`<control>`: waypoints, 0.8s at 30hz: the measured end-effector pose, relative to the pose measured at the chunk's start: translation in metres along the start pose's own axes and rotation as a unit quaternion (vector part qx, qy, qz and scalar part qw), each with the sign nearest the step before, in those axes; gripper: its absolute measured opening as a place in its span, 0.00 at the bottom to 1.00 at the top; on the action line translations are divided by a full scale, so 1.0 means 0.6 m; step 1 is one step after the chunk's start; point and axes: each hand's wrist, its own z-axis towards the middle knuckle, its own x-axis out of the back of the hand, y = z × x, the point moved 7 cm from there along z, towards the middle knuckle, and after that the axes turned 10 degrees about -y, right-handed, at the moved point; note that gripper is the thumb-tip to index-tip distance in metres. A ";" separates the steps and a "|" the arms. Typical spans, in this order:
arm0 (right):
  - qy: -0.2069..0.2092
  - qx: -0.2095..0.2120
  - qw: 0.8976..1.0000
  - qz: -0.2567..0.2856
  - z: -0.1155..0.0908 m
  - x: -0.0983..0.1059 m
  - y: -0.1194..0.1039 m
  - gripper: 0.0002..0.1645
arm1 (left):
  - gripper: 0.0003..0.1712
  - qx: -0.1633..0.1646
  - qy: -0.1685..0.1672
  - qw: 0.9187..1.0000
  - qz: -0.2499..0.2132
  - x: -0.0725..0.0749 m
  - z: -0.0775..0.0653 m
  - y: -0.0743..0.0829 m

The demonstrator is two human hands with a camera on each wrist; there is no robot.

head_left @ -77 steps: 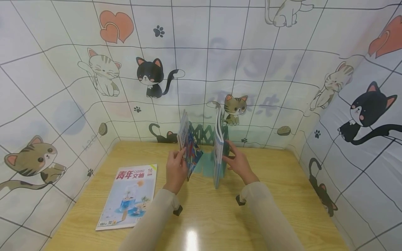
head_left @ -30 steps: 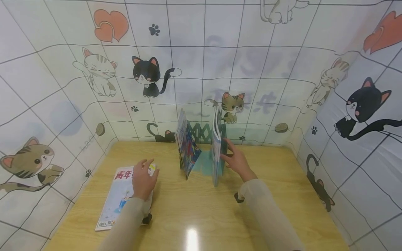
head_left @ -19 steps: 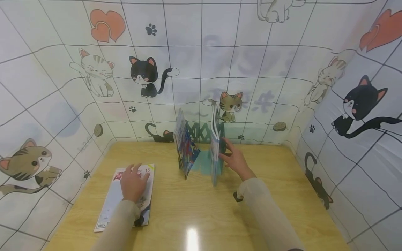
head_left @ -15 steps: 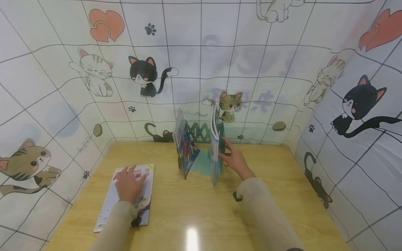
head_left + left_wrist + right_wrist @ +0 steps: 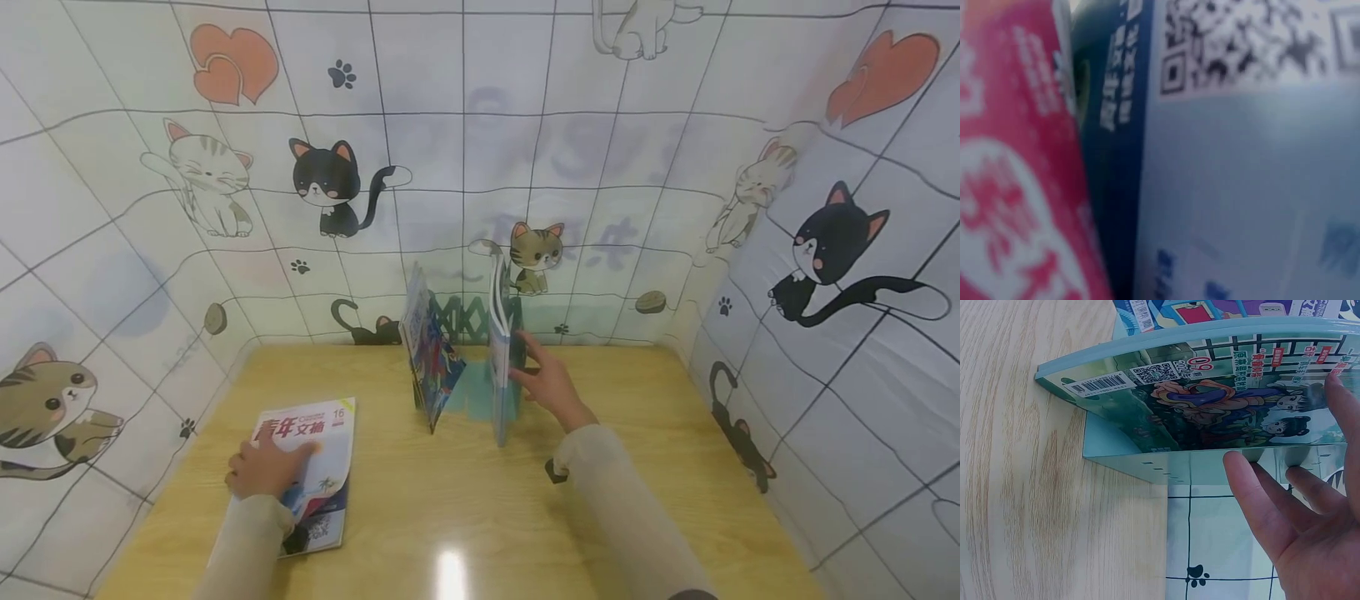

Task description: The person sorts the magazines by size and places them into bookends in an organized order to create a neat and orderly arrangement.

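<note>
In the head view my left hand (image 5: 266, 468) lies across a magazine (image 5: 330, 429) flat on the table, with fingers curled over its left edge and thumb on the cover. The cover's lower right corner bends up, baring a page below; the left wrist view shows a printed page (image 5: 1247, 162) close up. My right hand (image 5: 551, 385) rests spread fingers against the right side of a green bookend (image 5: 1147, 464) and the upright magazine (image 5: 1210, 403) standing against it.
Thin booklets (image 5: 431, 358) lean at the bookend's left side, fanned slightly apart. Between both groups the translucent green base (image 5: 474, 390) shows. The wooden table (image 5: 420, 508) is backed and flanked by a cat-printed curtain (image 5: 435, 150).
My left hand has left the upright booklets and moved left, then down to the flat magazine's left edge. Its cover corner has bent up. My right hand stays at the bookend.
</note>
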 end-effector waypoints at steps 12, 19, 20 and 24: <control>0.005 -0.005 1.000 0.003 -0.002 -0.003 0.002 0.47 | 0.51 0.008 -0.057 0.998 -0.014 0.025 0.017 -0.020; 0.008 0.000 1.000 -0.004 -0.001 0.000 0.000 0.47 | 0.42 -0.044 -0.111 0.993 -0.023 0.046 0.009 -0.016; 0.008 0.000 1.000 -0.004 -0.001 0.000 -0.001 0.47 | 0.43 -0.049 -0.121 0.991 -0.029 0.047 0.011 -0.020; 0.006 -0.004 1.000 0.005 -0.005 -0.004 -0.001 0.47 | 0.44 -0.083 -0.177 0.980 -0.046 0.042 0.026 -0.042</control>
